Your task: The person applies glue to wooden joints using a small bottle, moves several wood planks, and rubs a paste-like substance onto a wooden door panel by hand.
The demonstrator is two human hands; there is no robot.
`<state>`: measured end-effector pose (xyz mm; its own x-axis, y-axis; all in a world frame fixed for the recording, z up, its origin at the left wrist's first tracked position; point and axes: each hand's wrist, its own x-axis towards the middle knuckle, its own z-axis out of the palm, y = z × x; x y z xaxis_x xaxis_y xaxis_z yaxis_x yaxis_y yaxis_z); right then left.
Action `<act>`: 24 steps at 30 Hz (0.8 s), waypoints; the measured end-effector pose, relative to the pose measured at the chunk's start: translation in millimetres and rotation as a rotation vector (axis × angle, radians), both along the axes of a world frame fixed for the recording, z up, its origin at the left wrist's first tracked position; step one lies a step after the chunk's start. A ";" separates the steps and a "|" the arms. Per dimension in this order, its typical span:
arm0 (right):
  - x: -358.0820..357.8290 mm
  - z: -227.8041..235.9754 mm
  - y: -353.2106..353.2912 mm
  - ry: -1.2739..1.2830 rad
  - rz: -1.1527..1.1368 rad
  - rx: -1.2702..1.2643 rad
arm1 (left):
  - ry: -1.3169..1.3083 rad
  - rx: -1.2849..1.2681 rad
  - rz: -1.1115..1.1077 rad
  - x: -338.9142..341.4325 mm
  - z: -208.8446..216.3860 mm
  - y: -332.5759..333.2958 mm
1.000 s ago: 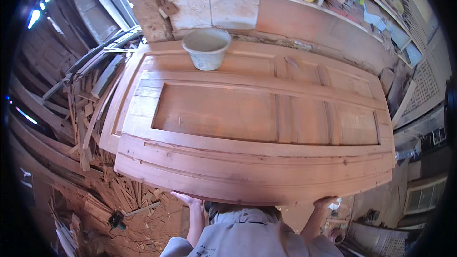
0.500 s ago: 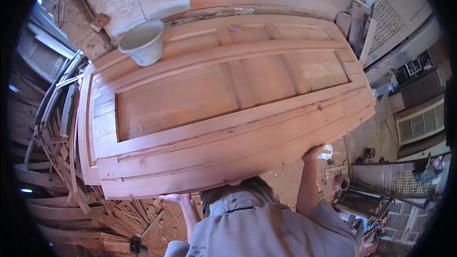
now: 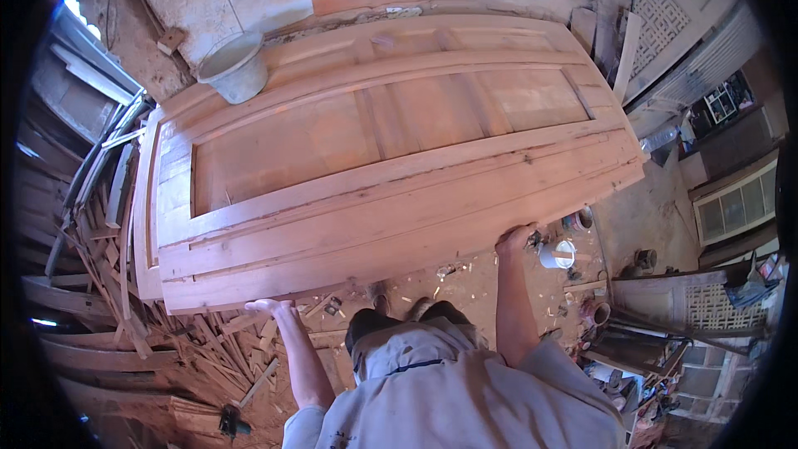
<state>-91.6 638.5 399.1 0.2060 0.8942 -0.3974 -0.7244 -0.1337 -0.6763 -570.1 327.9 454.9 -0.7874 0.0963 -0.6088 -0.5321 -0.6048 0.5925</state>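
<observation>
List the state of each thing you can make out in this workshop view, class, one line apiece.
Left hand: open, at the front door's near edge
Right hand: at the same edge, fingers partly hidden
Front door: panelled, overlapping the rear door
Rear door: partly covered
Grey bucket: upright, open-topped, contents unclear
White bucket: on the floor, contents unclear
Wood strips: loose, heaped untidily

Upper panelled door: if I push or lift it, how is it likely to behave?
Probably stiff: the upper door is a broad wooden frame with no visible sag. Likely heavy and awkward, given its long span. It may slide across the lower door more readily than tip, since it lies broad side down over it.
</observation>
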 end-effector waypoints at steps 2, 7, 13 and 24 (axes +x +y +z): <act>-10.4 15.4 -10.6 -0.127 -0.001 -0.177 | 0.030 -0.061 0.023 -0.1 -1.1 -5.8; 29.1 5.4 -24.8 -0.986 -0.424 -0.008 | -0.024 -0.006 0.092 11.5 -27.6 -35.4; 27.9 94.5 -40.5 -1.796 0.045 0.327 | -0.236 0.067 0.154 36.4 -63.7 -127.8; -29.8 133.1 114.4 -2.162 0.552 -0.048 | -0.187 0.026 0.048 -23.8 -91.4 -121.0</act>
